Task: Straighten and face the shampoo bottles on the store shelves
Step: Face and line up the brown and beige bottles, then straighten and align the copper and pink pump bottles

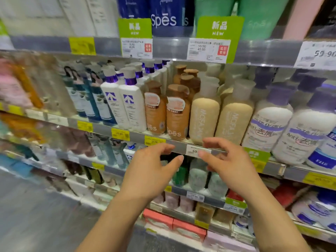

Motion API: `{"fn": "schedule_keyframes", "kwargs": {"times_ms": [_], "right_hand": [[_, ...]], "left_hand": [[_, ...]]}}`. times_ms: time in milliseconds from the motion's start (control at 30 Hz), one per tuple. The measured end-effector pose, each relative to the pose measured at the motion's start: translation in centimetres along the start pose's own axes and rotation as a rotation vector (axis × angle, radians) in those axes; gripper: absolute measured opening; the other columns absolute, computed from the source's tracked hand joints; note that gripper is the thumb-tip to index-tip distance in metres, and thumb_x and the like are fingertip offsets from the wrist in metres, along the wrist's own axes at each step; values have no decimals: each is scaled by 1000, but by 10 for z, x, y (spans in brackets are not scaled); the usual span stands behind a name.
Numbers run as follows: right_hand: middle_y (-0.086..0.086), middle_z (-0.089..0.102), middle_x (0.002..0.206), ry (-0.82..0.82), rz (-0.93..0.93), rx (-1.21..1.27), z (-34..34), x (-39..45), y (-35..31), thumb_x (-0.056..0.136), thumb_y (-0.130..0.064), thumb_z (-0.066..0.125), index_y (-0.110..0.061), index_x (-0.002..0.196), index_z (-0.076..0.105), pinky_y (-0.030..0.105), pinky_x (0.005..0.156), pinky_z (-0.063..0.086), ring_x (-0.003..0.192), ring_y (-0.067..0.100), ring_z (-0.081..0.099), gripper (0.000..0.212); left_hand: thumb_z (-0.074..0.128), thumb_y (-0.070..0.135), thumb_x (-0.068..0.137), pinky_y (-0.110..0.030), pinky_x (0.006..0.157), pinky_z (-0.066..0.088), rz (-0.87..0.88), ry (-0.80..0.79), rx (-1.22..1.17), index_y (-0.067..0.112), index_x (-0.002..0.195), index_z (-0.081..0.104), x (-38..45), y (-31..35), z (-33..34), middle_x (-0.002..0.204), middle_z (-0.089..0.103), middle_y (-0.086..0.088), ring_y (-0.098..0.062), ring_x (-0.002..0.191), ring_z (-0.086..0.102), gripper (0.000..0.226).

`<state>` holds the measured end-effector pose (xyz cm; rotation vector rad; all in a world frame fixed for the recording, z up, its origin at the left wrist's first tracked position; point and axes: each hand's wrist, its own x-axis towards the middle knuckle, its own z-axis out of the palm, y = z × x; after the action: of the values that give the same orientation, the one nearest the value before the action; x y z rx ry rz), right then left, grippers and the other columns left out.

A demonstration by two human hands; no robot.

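Observation:
Two beige bottles stand side by side on the middle shelf, the left beige bottle (pixel 204 117) and the right beige bottle (pixel 235 120), both with vertical lettering facing out. Left of them stand two brown Spes bottles (pixel 177 117) and white bottles with purple collars (pixel 131 104). My left hand (pixel 151 170) and my right hand (pixel 227 164) hover just below the shelf's front rail (pixel 134 137), in front of the beige bottles. Both hands hold nothing, with fingers loosely curved. Neither touches a bottle.
White bottles with purple labels (pixel 269 122) fill the shelf to the right. An upper shelf carries blue and green Spes packs (pixel 163 17) behind green "NEW" tags (pixel 219 28). Lower shelves hold green bottles (pixel 180 175) and pink boxes (pixel 158 218). The aisle floor (pixel 36 215) lies at lower left.

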<state>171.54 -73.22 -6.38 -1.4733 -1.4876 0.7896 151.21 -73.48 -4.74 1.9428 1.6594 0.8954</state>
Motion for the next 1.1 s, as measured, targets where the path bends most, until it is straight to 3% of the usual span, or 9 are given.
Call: {"fn": "schedule_keyframes", "kwargs": {"times_ms": [100, 300, 467, 633, 767, 867, 967, 1033, 1100], "right_hand": [[-20, 70, 107, -12, -3, 16, 22, -1, -13, 80, -43, 74, -42, 116, 63, 46, 79, 59, 70, 8, 71, 38], [-20, 70, 101, -56, -63, 58, 98, -1, -58, 83, -35, 75, -54, 114, 52, 49, 76, 60, 67, 16, 70, 43], [-9, 71, 105, -124, -77, 95, 194, -3, -103, 84, -30, 76, -41, 124, 56, 41, 74, 61, 69, 16, 69, 46], [-11, 71, 101, -107, -127, 134, 286, -2, -149, 87, -28, 73, -34, 133, 54, 43, 72, 60, 76, 21, 71, 50], [-7, 71, 102, -83, -150, 189, 349, -4, -172, 89, -24, 71, -33, 127, 58, 41, 69, 61, 76, 20, 70, 41], [-8, 72, 99, -63, -152, 218, 385, -2, -184, 90, -21, 70, -28, 121, 63, 28, 61, 57, 66, 14, 68, 33], [-8, 74, 93, -77, -140, 217, 412, 7, -198, 89, -19, 71, -25, 114, 68, 19, 55, 54, 70, 24, 66, 25], [-10, 74, 90, -79, -134, 193, 426, 18, -204, 89, -19, 72, -26, 112, 70, 22, 55, 56, 70, 31, 63, 24], [-14, 74, 89, -82, -141, 174, 440, 33, -210, 89, -20, 72, -28, 111, 70, 30, 60, 60, 65, 24, 65, 23]], "left_hand": [[63, 56, 85, -24, 74, 50, -43, 7, -5, 35, 118, 65, -9, -19, -17, 96, 68, 19, -3, 68, 58, 39], [63, 54, 85, -33, 86, 53, -96, 58, -1, 35, 120, 64, -27, -75, -87, 115, 66, 20, -8, 79, 66, 40], [63, 55, 85, -32, 85, 53, -153, 112, 15, 34, 121, 64, -41, -147, -165, 112, 67, 17, -6, 71, 62, 42], [62, 55, 86, -32, 84, 54, -148, 144, 6, 35, 121, 62, -44, -223, -238, 112, 65, 20, -3, 71, 60, 40], [63, 54, 86, -32, 81, 56, -154, 156, 0, 35, 118, 63, -45, -276, -285, 106, 65, 23, -1, 67, 59, 37], [65, 53, 85, -33, 80, 57, -159, 157, -14, 36, 115, 65, -42, -305, -314, 109, 67, 22, -3, 69, 61, 35], [66, 53, 84, -35, 79, 57, -175, 158, -38, 39, 112, 65, -32, -330, -336, 108, 66, 23, -8, 75, 66, 32], [66, 53, 84, -37, 78, 58, -178, 165, -56, 39, 111, 66, -22, -347, -346, 106, 66, 23, -9, 76, 67, 30], [65, 54, 84, -38, 76, 59, -186, 173, -64, 38, 111, 66, -11, -364, -351, 107, 66, 22, -9, 75, 68, 31]]}}
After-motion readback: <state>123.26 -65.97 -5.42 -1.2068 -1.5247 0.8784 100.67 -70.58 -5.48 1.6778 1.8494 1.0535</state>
